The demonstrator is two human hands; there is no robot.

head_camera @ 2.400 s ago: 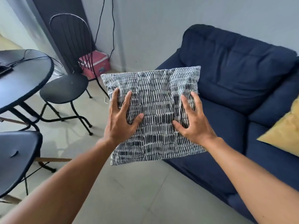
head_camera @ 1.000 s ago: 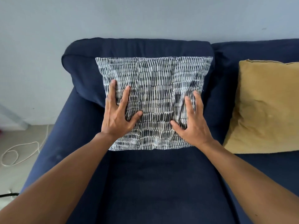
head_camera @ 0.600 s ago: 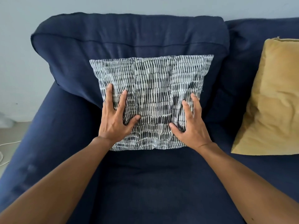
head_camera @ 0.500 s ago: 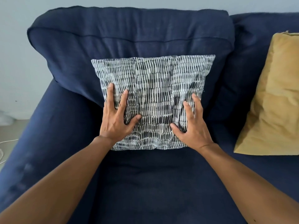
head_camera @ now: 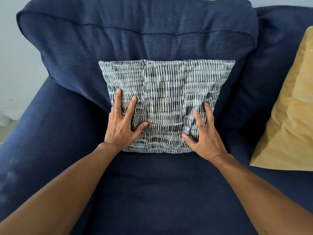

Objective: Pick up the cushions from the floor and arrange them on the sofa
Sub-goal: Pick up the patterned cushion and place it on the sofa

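A black-and-white patterned cushion point(head_camera: 166, 92) stands upright on the dark blue sofa point(head_camera: 152, 192), leaning against the left back cushion. My left hand point(head_camera: 122, 123) lies on its lower left, fingers spread and thumb pressing the front. My right hand point(head_camera: 204, 133) holds its lower right side the same way, and the fabric bunches under the fingers. The cushion's bottom edge rests on the seat. A yellow cushion point(head_camera: 288, 116) leans against the sofa back to the right, partly cut off by the frame edge.
The sofa's left armrest point(head_camera: 39, 133) runs along the left. A pale wall point(head_camera: 18, 68) and a strip of floor point(head_camera: 6, 129) show beyond it.
I carried the patterned cushion from above the floor over to the sofa and set it against the back cushion. Over the last second the view has closed in; both hands kept their hold.
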